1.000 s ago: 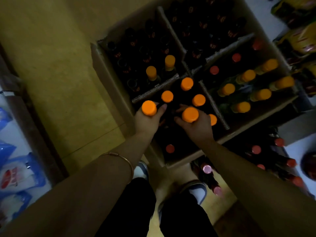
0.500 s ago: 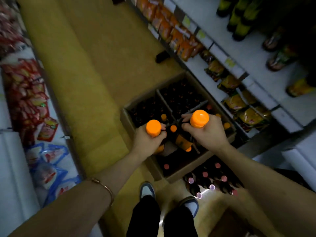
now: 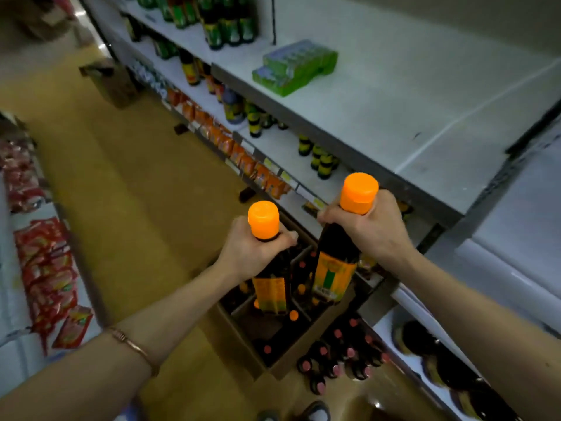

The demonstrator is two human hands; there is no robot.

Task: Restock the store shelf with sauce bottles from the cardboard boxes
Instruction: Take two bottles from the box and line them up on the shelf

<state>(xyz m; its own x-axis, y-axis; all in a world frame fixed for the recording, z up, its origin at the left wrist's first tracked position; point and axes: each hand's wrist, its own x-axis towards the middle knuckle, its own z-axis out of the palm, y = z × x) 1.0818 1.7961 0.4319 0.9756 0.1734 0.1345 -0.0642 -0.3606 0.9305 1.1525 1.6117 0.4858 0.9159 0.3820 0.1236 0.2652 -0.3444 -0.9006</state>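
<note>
1. My left hand (image 3: 258,253) is wrapped round the neck of one sauce bottle (image 3: 268,281), fingers curled tight just under its orange cap (image 3: 263,219). I take it there because the neck is the narrowest part and the heavy dark body hangs plumb below my fist.
2. My right hand (image 3: 368,229) grips a second sauce bottle (image 3: 334,268) the same way, fingers closed round the neck below its cap (image 3: 359,192), thumb side toward the other bottle.
3. Both bottles hang upright, side by side but apart, directly above the cardboard box (image 3: 243,329) they belong to; more orange and red caps show inside its compartments.
4. One bottle per hand halves the trips, I judge, and keeping them apart stops glass from knocking.
5. My forearms reach forward and slightly inward, wrists level, the right fist higher than the left and nearer the grey shelf (image 3: 394,123).
6. That shelf, up and right of the box, has bare space beside a green pack (image 3: 296,68), the likely spot.
</note>
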